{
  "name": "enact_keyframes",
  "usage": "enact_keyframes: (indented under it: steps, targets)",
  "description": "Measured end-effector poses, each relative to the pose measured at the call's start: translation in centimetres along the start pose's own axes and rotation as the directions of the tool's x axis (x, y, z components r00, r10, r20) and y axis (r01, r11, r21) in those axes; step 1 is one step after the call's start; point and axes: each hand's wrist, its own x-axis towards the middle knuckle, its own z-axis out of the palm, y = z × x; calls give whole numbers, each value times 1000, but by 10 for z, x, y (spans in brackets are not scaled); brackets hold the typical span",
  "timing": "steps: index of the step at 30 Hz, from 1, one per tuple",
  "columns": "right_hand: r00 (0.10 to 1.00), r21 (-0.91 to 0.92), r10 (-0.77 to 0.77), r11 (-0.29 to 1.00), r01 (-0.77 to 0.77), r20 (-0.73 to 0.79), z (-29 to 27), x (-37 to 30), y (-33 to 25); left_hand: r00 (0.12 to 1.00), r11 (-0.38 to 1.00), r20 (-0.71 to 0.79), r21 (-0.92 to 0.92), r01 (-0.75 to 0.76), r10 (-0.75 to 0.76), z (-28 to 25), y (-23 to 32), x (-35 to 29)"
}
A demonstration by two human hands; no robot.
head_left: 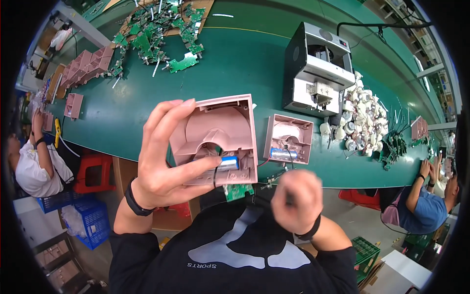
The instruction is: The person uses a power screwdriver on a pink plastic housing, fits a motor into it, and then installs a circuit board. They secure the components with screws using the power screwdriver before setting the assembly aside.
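Holding a pink plastic shell (218, 139) up over the table edge, left hand (166, 161) wrapped around its left side, thumb pressed on the blue battery cell (228, 163) seated in the lower part. A small green circuit board (238, 191) hangs at the shell's 6 o'clock, joined by a black wire. Right hand (296, 201) is at 4 o'clock from the shell, closed in a fist and motion-blurred; it looks to grip something thin, can't tell what.

Step looks like fitting the cell and wiring into the shell. Next move likely needs the board tucked in without pinching the wire.

Second pink shell (289, 138) with its own cell lies on the green table (245, 63) at 3 o'clock. Grey machine (318, 68) sits at 1 o'clock, a pile of green boards (161, 29) at 11 o'clock.
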Motion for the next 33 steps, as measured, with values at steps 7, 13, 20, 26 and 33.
enact_keyframes:
  steps: [7, 13, 20, 26, 33]
  targets:
    - [923, 67, 346, 930, -361, 167, 8, 44, 17, 996, 991, 84, -131, -30, 42, -9, 1, -12]
    - [854, 212, 447, 837, -504, 265, 22, 30, 14, 995, 991, 102, -132, 0, 13, -11, -7, -28]
    - [837, 331, 275, 825, -458, 472, 40, 16, 24, 994, 982, 107, -186, 14, 6, -9, -8, -32]
    - [753, 173, 429, 802, -572, 498, 45, -3, -6, 989, 993, 147, -118, 23, -5, 11, -32, -35]
    - [848, -126, 364, 931, -342, 385, 73, -25, -17, 974, 974, 219, -205, 99, -53, 55, -61, -34]
